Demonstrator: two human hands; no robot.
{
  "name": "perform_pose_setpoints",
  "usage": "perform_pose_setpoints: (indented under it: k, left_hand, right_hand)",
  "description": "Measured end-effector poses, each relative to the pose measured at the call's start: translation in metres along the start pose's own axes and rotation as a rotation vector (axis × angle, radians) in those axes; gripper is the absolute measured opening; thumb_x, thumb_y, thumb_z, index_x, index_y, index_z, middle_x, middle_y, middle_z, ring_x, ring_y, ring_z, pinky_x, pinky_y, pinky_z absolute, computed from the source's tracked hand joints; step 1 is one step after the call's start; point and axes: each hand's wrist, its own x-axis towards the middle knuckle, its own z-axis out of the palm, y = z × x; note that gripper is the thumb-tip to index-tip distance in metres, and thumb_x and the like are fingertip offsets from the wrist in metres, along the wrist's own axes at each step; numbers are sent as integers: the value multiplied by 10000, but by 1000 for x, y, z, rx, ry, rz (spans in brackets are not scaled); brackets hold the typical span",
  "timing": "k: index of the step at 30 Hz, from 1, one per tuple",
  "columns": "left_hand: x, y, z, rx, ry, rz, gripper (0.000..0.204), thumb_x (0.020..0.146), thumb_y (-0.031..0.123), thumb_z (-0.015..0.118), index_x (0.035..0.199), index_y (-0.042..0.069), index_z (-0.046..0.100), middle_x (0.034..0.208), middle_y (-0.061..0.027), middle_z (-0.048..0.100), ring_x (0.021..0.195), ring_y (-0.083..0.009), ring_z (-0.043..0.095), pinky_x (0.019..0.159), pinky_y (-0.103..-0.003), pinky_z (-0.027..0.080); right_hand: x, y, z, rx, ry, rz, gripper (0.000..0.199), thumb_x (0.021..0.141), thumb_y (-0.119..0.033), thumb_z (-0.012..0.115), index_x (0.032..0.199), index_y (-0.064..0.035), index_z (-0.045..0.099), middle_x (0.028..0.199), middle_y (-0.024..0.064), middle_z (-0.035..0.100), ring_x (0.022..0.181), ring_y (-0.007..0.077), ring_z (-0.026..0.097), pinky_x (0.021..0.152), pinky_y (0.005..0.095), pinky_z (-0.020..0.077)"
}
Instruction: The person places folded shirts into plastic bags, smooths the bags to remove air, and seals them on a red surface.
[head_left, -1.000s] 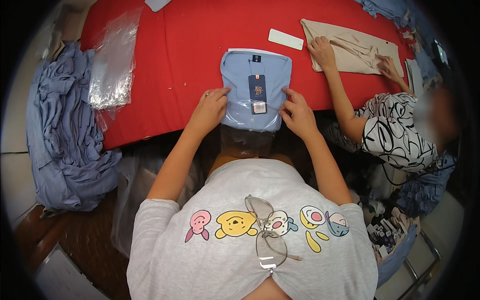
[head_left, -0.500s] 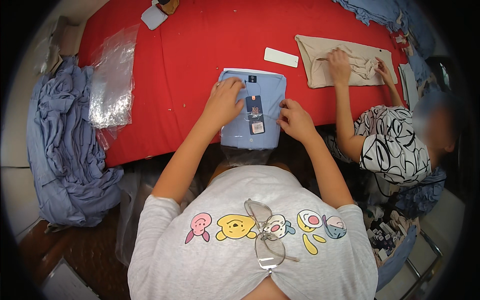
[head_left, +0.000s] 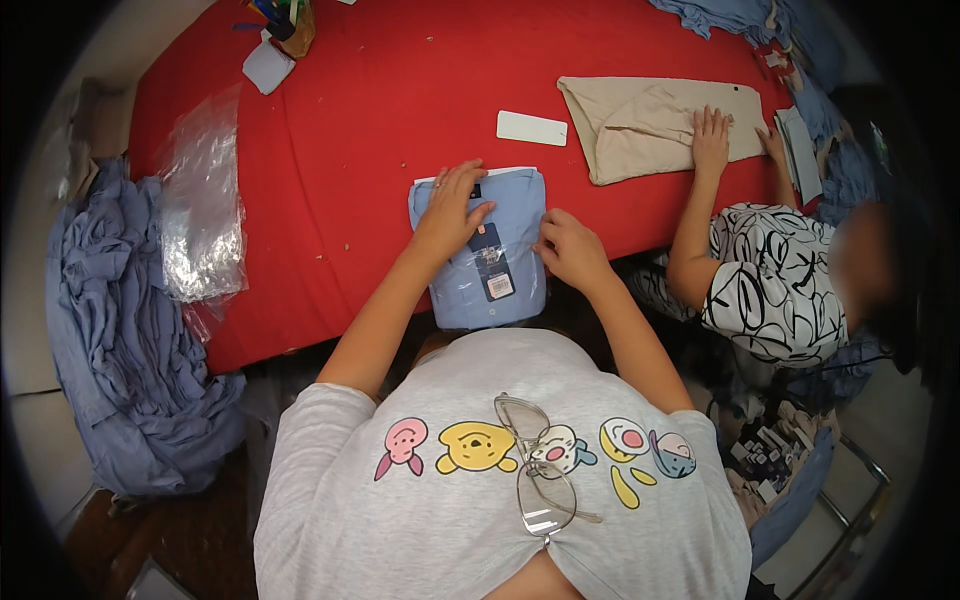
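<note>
A folded light blue shirt (head_left: 525, 215) lies at the table's near edge, its lower part inside a clear plastic bag (head_left: 462, 305). On the shirt's front is a dark hang tag (head_left: 490, 262) with a white label. My left hand (head_left: 450, 215) rests open across the shirt's upper left, fingers stretched toward the collar and partly covering the tag's top. At the shirt's right edge, my right hand (head_left: 575, 250) is closed, with thumb and fingers pinching the bag's side. The shirt's bottom end juts past the table edge toward me.
Clear plastic bags (head_left: 205, 215) lie on the red table (head_left: 380, 110) at left, beside heaped blue garments (head_left: 125, 320). A white card (head_left: 531, 128) lies beyond the shirt. At right, a co-worker's hands (head_left: 711, 140) touch a folded beige garment (head_left: 640, 125). A pen holder (head_left: 296, 35) stands far left.
My left hand has moved from the shirt's left edge onto its top. The shirt now sits lower in view, nearer my body. The co-worker's hand has flattened the beige garment.
</note>
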Motion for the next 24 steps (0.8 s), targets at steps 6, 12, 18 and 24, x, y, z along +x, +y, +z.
perform_pose_setpoints:
  k: [6, 12, 18, 24]
  left_hand:
    - [-64, 31, -74, -304, -11, -784, 1164, 616, 342, 1064, 1555, 67, 434, 1704, -217, 351, 1610, -457, 298, 1318, -576, 302]
    - [-102, 32, -65, 0, -152, -356, 799, 636, 215, 1037, 1324, 133, 638, 1738, -221, 322, 1617, -467, 287, 1322, -615, 266]
    - [-101, 9, -61, 75, -225, -198, 236, 767, 183, 945, 813, 82, 736, 1776, -164, 347, 1644, -472, 247, 1324, -680, 179]
    - [-70, -2, -78, 169, -306, -196, 214, 799, 219, 915, 803, 89, 744, 1746, -158, 397, 1630, -434, 305, 1334, -676, 124]
  right_hand:
    - [2, 19, -4, 183, -23, 8, 179, 832, -137, 847, 867, -9, 727, 1564, 164, 571, 1352, 350, 617, 1008, 431, 571]
    - [34, -2, -24, -185, -66, -320, 162, 718, -90, 860, 721, -23, 713, 1775, 166, 371, 1590, 400, 402, 1180, 521, 461]
    - [70, -4, -36, -247, -282, -285, 160, 637, -89, 879, 655, -60, 722, 1808, 136, 327, 1672, 394, 261, 1272, 591, 364]
    - [81, -3, -29, -223, -309, -234, 198, 586, -78, 918, 667, -67, 738, 1791, 99, 373, 1629, 374, 342, 1251, 566, 407]
